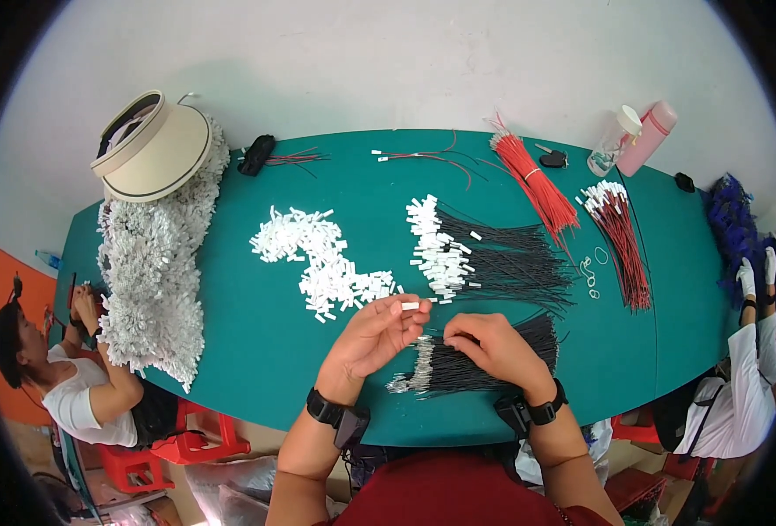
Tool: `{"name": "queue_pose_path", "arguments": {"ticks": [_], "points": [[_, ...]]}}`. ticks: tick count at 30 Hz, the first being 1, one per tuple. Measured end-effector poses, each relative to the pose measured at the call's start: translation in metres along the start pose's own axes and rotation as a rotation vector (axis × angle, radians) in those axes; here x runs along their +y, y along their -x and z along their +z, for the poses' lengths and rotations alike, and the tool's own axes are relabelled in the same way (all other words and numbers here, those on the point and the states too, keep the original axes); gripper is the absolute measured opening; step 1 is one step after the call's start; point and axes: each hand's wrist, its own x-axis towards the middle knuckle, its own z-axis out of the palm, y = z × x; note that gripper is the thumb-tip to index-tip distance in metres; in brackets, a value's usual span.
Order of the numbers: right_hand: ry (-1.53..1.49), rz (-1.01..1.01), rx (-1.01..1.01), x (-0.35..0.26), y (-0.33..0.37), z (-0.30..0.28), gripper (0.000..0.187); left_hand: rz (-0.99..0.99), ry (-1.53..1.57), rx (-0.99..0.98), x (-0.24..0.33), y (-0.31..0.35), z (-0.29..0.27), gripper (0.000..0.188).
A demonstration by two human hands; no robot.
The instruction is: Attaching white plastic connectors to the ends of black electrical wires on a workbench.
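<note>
Between the thumb and fingertips of my left hand (379, 331) is a small white plastic connector housing (411, 306). My right hand (496, 349) is closed in a pinch just to the right of it, over a bundle of black wires (475, 371) with silvery metal ends (421, 368); whatever lies in that pinch is too small to make out. Beyond my hands lie black wires (515, 267) fitted with white housings (436, 250). A loose heap of white housings (331, 267) spreads to the left of them.
The green table (353, 193) also bears a mound of white-tipped pieces (155, 280) under a cream visor (164, 149), a red wire bundle (532, 180), dark red wires (624, 245), a clear bottle (611, 145) and a pink bottle (651, 136). People sit at the left (94, 394) and right (738, 412).
</note>
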Motion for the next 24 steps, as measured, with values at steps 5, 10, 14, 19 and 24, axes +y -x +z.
{"name": "queue_pose_path", "arguments": {"ticks": [5, 10, 14, 19, 24], "points": [[-0.202, 0.142, 0.061, -0.007, 0.001, -0.004, 0.005, -0.001, 0.025, 0.016, -0.001, -0.001, -0.008, 0.035], [-0.120, 0.011, 0.224, -0.012, 0.001, -0.008, 0.010, 0.022, 0.006, 0.017, -0.002, -0.001, -0.001, 0.033], [-0.063, -0.010, 0.283, -0.016, 0.002, -0.009, 0.010, 0.025, -0.088, 0.065, -0.005, -0.002, 0.006, 0.031], [-0.034, -0.029, 0.327, -0.015, 0.003, -0.005, 0.010, 0.019, -0.267, 0.106, -0.009, -0.002, 0.009, 0.029], [-0.003, 0.006, 0.405, -0.014, 0.002, 0.001, 0.012, 0.084, -0.533, 0.217, -0.013, -0.004, 0.013, 0.026]]}}
